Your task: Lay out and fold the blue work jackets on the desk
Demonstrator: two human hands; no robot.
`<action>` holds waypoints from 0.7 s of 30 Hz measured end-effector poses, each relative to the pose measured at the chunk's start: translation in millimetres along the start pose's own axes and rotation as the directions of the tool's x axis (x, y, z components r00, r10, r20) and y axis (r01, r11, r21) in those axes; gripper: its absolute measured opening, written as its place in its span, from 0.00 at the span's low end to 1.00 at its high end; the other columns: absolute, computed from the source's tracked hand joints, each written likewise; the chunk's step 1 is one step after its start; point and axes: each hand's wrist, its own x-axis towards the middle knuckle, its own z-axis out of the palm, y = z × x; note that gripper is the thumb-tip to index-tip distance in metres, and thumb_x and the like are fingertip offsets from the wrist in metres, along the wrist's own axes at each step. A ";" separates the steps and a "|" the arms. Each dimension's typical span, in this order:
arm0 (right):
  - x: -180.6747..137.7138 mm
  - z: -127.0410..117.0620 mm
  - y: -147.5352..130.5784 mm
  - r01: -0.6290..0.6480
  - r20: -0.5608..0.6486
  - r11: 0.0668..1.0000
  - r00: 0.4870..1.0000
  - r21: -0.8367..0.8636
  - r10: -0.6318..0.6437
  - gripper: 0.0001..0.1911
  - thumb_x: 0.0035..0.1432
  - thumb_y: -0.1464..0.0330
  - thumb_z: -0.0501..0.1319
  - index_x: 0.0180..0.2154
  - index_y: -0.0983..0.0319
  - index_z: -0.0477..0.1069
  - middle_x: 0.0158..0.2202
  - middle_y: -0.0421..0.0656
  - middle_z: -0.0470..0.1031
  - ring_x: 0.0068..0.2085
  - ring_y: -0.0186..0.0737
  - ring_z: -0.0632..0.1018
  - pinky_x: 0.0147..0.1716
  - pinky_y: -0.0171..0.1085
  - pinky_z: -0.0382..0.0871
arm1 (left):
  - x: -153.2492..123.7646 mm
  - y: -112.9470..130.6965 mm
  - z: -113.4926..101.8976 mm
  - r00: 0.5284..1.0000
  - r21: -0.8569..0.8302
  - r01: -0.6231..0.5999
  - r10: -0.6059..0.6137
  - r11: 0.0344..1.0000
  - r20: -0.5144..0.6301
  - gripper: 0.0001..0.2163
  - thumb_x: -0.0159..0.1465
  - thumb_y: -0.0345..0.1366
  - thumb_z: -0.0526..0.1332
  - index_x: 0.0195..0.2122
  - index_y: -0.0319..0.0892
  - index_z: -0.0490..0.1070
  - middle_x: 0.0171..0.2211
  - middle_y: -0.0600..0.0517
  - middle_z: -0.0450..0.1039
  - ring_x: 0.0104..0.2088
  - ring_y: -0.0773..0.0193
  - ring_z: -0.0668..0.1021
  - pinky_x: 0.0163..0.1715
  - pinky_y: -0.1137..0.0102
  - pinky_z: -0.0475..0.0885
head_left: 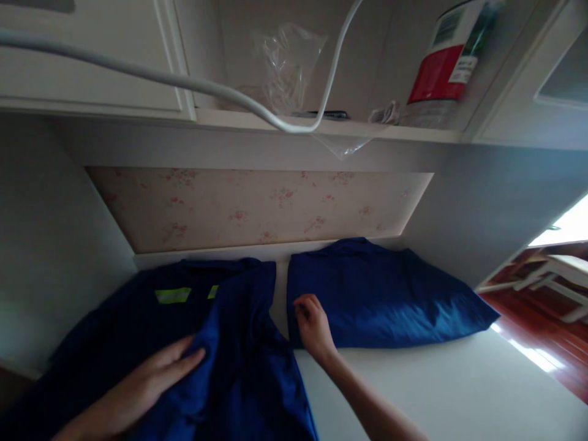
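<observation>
A dark blue jacket (250, 324) with yellow-green reflective strips (173, 296) lies spread on the white surface at the left, one front panel folded over and creased. My left hand (147, 383) rests against that panel, its fingers stretched out along the cloth. To the right lies a folded blue garment (367, 294), fairly flat, with its narrow end pointing right. Over its left edge is my right hand (316, 326), fingers curled together, with nothing visible in them. Part of the jacket is hidden under my left forearm.
Above hangs an open shelf (413, 133) holding a clear plastic bag (289, 67) and a red-and-white container (443, 61). A white cable (220, 92) loops down in front of it. Side walls enclose the white tabletop (413, 392); a white stool (567, 275) stands beyond at the right.
</observation>
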 end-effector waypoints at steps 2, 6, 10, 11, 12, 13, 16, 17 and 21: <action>36.8 -13.3 6.9 -0.079 0.001 0.989 0.997 -0.125 0.080 0.17 0.65 0.68 0.50 0.52 0.63 0.68 0.55 0.50 0.67 0.46 0.41 0.76 0.46 0.38 0.70 | -11.5 24.7 78.2 0.924 -0.243 0.038 0.059 0.969 0.378 0.34 0.53 0.64 0.63 0.55 0.51 0.72 0.55 0.49 0.76 0.56 0.48 0.76 0.58 0.54 0.69; 79.3 -10.7 22.0 -0.154 0.042 0.931 0.983 -0.330 0.177 0.26 0.64 0.59 0.56 0.59 0.66 0.64 0.56 0.58 0.66 0.52 0.57 0.73 0.49 0.53 0.66 | -8.9 29.1 191.5 0.723 -0.389 0.067 0.224 0.919 0.654 0.38 0.56 0.60 0.64 0.62 0.43 0.63 0.59 0.39 0.70 0.54 0.49 0.77 0.58 0.56 0.70; 75.4 3.4 33.8 -0.068 0.139 0.888 0.979 -0.455 0.146 0.16 0.66 0.70 0.50 0.49 0.62 0.73 0.50 0.52 0.73 0.53 0.54 0.71 0.52 0.55 0.61 | 10.0 5.0 206.0 0.930 -0.173 -0.216 0.257 0.961 0.263 0.25 0.64 0.57 0.55 0.52 0.43 0.71 0.52 0.38 0.75 0.52 0.51 0.78 0.56 0.56 0.71; 72.2 4.8 35.9 -0.048 0.155 0.880 0.978 -0.473 0.137 0.16 0.66 0.71 0.49 0.47 0.62 0.74 0.50 0.52 0.74 0.53 0.53 0.71 0.52 0.54 0.61 | 14.9 -2.1 200.5 0.939 -0.035 -0.309 0.310 0.951 0.149 0.23 0.66 0.54 0.53 0.53 0.45 0.71 0.55 0.40 0.73 0.55 0.51 0.76 0.59 0.56 0.69; 69.4 5.1 37.5 -0.036 0.164 0.872 0.978 -0.488 0.132 0.17 0.67 0.72 0.48 0.47 0.62 0.74 0.50 0.52 0.74 0.53 0.53 0.71 0.52 0.54 0.61 | 19.9 -9.8 194.1 0.928 0.109 -0.373 0.367 0.922 0.066 0.22 0.67 0.52 0.52 0.55 0.46 0.70 0.58 0.41 0.70 0.60 0.52 0.72 0.62 0.55 0.66; 67.1 4.6 38.7 -0.028 0.168 0.865 0.977 -0.500 0.129 0.18 0.67 0.71 0.48 0.49 0.62 0.73 0.52 0.53 0.73 0.54 0.53 0.70 0.53 0.55 0.60 | 25.1 -18.3 188.0 0.910 0.238 -0.406 0.413 0.882 0.021 0.22 0.68 0.50 0.50 0.58 0.47 0.68 0.62 0.43 0.67 0.63 0.53 0.69 0.64 0.54 0.63; 64.1 0.4 39.5 0.007 0.189 0.860 0.976 -0.511 0.105 0.21 0.69 0.65 0.47 0.60 0.56 0.66 0.63 0.51 0.64 0.60 0.53 0.64 0.57 0.59 0.55 | 42.0 -46.9 173.9 0.875 0.503 -0.421 0.484 0.755 0.006 0.24 0.69 0.46 0.49 0.63 0.45 0.63 0.65 0.46 0.63 0.65 0.54 0.66 0.64 0.52 0.64; 64.0 -0.9 39.3 0.028 0.211 0.863 0.973 -0.504 0.092 0.23 0.70 0.63 0.47 0.63 0.51 0.61 0.65 0.48 0.61 0.62 0.53 0.62 0.58 0.61 0.52 | 47.4 -56.1 169.7 0.864 0.566 -0.416 0.504 0.712 0.002 0.23 0.69 0.45 0.49 0.63 0.43 0.64 0.65 0.46 0.64 0.64 0.54 0.68 0.63 0.53 0.66; 66.4 -0.8 38.5 0.076 0.292 0.882 0.954 -0.464 0.072 0.22 0.69 0.57 0.49 0.63 0.44 0.61 0.60 0.44 0.70 0.60 0.53 0.65 0.57 0.64 0.51 | 63.9 -78.5 146.4 0.795 0.728 -0.372 0.603 0.576 -0.071 0.20 0.69 0.43 0.50 0.58 0.43 0.70 0.61 0.47 0.69 0.60 0.56 0.72 0.60 0.59 0.71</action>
